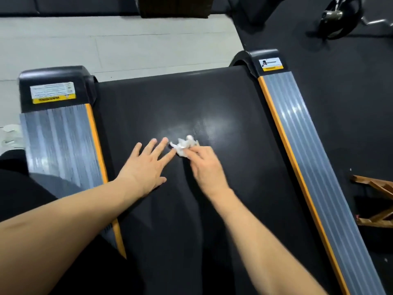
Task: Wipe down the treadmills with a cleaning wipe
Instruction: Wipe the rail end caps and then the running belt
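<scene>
A crumpled wipe was pinched by the right hand on the belt at frame centre. The left hand was laid flat, fingers spread. Light and limp, the wipe seemed best bunched under the fingertips.

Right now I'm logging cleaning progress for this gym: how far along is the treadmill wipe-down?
Midway at best. A hazy smear on the belt just beyond the hands suggests that patch was wiped. In hand: the right hand grips a crumpled wipe against the belt, while the left hand rests flat beside it. Left: the near belt and both grey side rails show no wipe marks; no other treadmill is visible.
</scene>
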`<state>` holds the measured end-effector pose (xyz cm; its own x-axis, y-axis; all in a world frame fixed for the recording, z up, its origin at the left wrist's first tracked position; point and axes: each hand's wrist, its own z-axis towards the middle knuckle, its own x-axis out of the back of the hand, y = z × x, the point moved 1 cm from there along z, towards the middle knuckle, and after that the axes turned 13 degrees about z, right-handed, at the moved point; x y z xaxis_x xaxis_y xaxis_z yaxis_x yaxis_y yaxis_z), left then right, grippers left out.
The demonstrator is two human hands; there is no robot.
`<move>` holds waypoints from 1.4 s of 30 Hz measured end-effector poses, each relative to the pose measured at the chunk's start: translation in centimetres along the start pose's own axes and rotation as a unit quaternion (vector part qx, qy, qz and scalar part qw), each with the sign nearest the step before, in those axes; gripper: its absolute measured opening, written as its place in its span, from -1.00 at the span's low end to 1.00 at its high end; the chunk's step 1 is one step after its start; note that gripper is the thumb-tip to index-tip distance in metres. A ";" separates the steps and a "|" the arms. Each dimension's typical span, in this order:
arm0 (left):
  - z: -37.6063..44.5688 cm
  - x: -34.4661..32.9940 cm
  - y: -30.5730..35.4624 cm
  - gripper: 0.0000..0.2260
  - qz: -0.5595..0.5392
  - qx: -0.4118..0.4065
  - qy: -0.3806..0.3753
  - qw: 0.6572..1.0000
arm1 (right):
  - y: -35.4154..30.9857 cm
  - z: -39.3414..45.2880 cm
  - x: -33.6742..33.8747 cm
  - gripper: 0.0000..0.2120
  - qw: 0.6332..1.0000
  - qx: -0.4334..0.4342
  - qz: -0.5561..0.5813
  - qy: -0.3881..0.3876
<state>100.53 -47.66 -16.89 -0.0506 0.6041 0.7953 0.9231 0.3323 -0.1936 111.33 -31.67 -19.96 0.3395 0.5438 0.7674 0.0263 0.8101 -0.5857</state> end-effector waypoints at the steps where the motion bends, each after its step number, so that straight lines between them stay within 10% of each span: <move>1: -0.8 -0.3 -0.1 -0.26 -0.005 -0.002 0.010 1.000 | 1.1 0.5 1.3 -0.66 1.000 0.001 -0.018 0.005; 8: -5.0 -3.5 -1.4 -0.32 -0.064 0.023 0.003 0.998 | 8.9 4.9 5.1 -0.71 0.936 -0.248 -0.207 0.140; 14: -5.9 -3.1 -1.3 -0.48 -0.085 0.055 0.001 0.995 | -7.1 9.4 -8.3 -0.56 0.990 0.043 0.120 -0.056; 19: -7.0 -2.7 -2.0 -0.45 -0.107 0.045 -0.009 0.993 | -5.3 10.1 -6.7 -0.69 0.976 0.155 0.043 -0.145; 26: -6.5 -2.7 -2.5 -0.48 -0.058 0.110 0.041 0.991 | 4.3 9.9 1.6 -0.70 0.970 -0.162 -0.098 0.153; 31: -6.4 -3.2 -3.4 -0.42 -0.043 0.142 0.024 0.989 | -6.5 12.5 -10.3 -0.62 0.990 0.064 0.123 -0.040; 36: -6.7 -3.2 -3.3 -0.44 -0.056 0.134 0.018 0.989 | -6.4 13.4 -8.8 -0.70 0.975 0.175 0.057 -0.122; 42: -6.1 -2.7 -3.4 -0.48 -0.082 0.161 0.049 0.982 | 3.9 14.3 -1.7 -0.70 0.980 -0.167 -0.069 0.086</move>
<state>99.82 -54.86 -14.81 -0.1366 0.4565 0.8792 0.7359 0.6409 -0.2184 97.38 -26.29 -19.87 0.4645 0.3658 0.8065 0.3801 0.7402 -0.5546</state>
